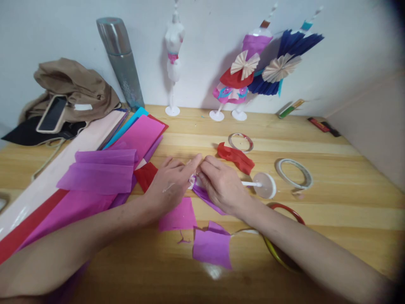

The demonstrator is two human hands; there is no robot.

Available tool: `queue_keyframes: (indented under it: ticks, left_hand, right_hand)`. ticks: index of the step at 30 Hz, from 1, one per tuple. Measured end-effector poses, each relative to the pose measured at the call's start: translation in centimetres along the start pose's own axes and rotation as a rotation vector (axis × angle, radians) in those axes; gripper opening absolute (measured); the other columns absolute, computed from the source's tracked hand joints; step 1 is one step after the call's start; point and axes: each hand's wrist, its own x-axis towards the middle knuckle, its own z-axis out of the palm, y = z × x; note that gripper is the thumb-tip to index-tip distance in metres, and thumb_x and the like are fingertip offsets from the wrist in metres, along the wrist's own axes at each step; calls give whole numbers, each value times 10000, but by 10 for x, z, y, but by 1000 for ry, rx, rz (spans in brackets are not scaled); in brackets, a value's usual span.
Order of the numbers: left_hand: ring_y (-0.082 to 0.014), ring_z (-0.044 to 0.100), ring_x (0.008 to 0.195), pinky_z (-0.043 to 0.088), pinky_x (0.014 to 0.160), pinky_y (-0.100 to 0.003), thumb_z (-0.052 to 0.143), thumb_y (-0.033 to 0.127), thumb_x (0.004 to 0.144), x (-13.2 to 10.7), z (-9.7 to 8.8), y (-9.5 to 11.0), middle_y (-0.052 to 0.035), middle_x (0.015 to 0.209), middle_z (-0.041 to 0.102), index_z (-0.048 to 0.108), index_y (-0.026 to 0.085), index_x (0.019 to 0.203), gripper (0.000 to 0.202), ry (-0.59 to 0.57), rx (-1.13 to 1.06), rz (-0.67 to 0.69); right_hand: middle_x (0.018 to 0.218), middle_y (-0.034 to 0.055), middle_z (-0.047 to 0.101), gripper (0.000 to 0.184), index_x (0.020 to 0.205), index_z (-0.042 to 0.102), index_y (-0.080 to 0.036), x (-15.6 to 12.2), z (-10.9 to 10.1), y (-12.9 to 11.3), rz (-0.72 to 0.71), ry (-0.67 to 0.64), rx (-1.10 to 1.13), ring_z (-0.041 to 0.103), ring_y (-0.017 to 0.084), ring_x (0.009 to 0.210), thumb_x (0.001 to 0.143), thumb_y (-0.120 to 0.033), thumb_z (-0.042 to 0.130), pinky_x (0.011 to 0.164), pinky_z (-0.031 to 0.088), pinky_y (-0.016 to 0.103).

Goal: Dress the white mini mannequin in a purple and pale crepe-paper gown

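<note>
Both of my hands meet at the middle of the wooden table (332,219). My left hand (172,183) has its fingers closed, with the forefinger tip pressing on a small white figure wrapped in purple crepe paper (202,195). My right hand (221,185) is curled over the same figure and covers most of it. The figure's white stick and round base (265,185) stick out to the right of my right hand. Cut pieces of pink paper (179,215) and purple paper (211,247) lie just in front of my hands.
Crepe sheets in purple, pink, red and blue (101,171) are stacked at left. A red scrap (236,156), tape rolls (294,173) and a red ring (286,209) lie at right. By the wall stand mannequins in paper dresses (240,71), a steel flask (122,59) and a cloth with a phone (53,112).
</note>
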Motion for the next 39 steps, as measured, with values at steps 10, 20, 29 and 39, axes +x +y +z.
queue_keyframes:
  ticks: [10,20,29,39]
  left_hand:
    - [-217,615,872,444,947,-427,435,139,907,1,1,-1,-48,855,695,385,107,1434,530,-18,-20,-10]
    - [-214,607,901,436,958,-432,431,125,904,-1,4,-1,-53,908,699,365,122,1436,536,30,-30,7]
    - [-224,609,895,437,934,-436,418,129,905,-1,3,-2,-69,910,695,352,115,1449,548,0,-34,3]
    - [-219,593,862,439,933,-431,435,131,899,-1,3,-2,-47,844,672,363,120,1447,553,-12,-30,-4]
  right_hand:
    - [778,74,567,165,789,569,-149,-3,1,3,43,-43,-1,512,169,691,903,-172,451,614,390,287]
    - [756,61,581,134,769,587,-142,-1,5,0,68,-42,-14,493,139,620,875,-168,509,571,361,262]
    - [706,47,550,140,734,564,-157,-1,10,1,-42,51,-98,454,144,625,813,-91,470,573,357,265]
    - [664,1,509,123,659,525,-176,-5,-6,0,94,51,215,472,109,577,726,-74,517,544,365,243]
